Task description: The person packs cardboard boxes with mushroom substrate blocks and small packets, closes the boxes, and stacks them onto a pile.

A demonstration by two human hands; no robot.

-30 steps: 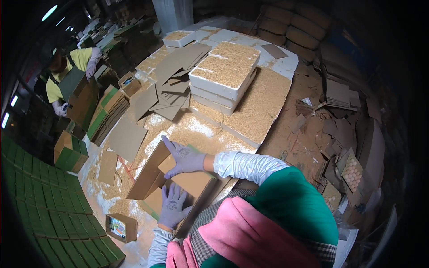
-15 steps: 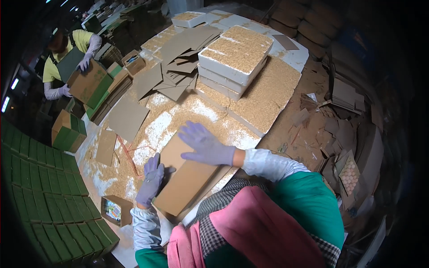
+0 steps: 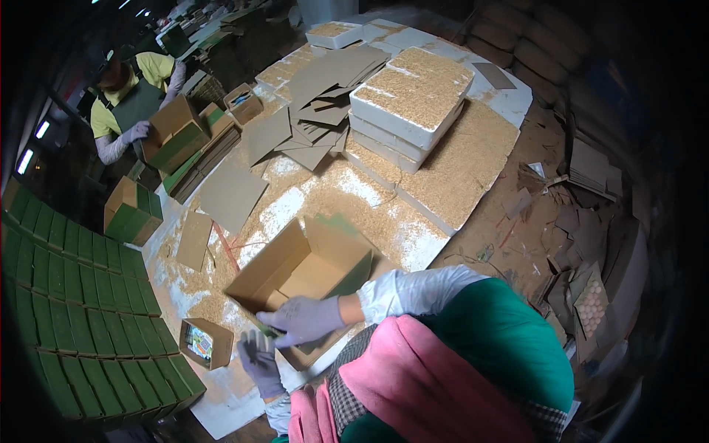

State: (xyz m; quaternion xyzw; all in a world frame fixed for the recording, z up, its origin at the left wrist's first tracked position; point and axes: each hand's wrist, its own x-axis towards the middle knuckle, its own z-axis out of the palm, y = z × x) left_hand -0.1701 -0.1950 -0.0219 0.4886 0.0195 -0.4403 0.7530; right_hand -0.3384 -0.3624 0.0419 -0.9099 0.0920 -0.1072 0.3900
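Note:
An open cardboard box [image 3: 301,260], brown inside with green on its outside, stands on the table right in front of me. My right hand [image 3: 309,319], in a pale purple glove, lies across its near rim with fingers stretched out to the left. Just outside the box's near left corner is my left hand [image 3: 260,363], gloved too, fingers apart and holding nothing. Whether its fingertips touch the cardboard I cannot make out. A smaller open box [image 3: 220,344] with colourful printed items inside sits left of my hands.
Loose grainy filler covers much of the table [image 3: 203,410]. Stacked white foam trays [image 3: 413,88] of filler stand beyond, beside loose cardboard sheets [image 3: 306,118]. Rows of green boxes [image 3: 81,310] are on the left. Across the table, a co-worker [image 3: 136,100] holds another box [image 3: 173,133].
The box has turned over, from flat bottom upward to open side up. My right hand has moved left and nearer, my left hand down and nearer. The co-worker's box has tilted upright.

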